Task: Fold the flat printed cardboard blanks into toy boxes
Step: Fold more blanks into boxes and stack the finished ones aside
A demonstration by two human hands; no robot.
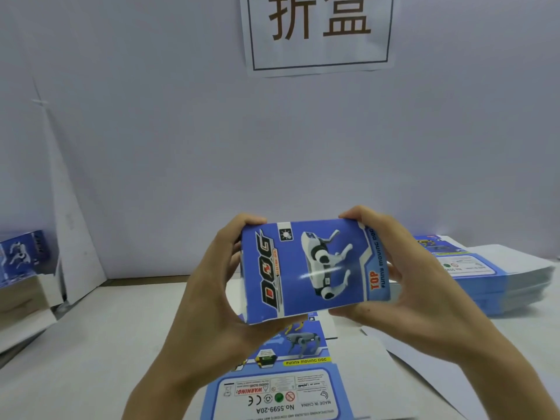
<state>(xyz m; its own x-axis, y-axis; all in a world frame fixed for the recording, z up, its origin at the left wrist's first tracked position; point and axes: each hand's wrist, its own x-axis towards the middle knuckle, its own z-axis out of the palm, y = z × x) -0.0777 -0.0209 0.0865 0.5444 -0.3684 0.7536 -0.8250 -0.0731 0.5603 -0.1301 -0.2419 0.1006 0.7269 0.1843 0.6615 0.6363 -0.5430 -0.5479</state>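
Observation:
A blue toy box (pixel 309 268) printed with "DOG" and a white robot dog is held up above the table, its printed face toward me. My left hand (pixel 212 286) grips its left end, thumb underneath and fingers curled over the top edge. My right hand (pixel 403 274) grips its right end the same way. Under the box a flat printed blank (pixel 281 386) lies on the table, its label panel facing up.
A stack of flat blanks (pixel 491 277) sits at the right on the white table (pixel 91 359). At the far left, a folded box (pixel 21 256) rests on a pile. A white backdrop with a paper sign (pixel 318 31) stands behind.

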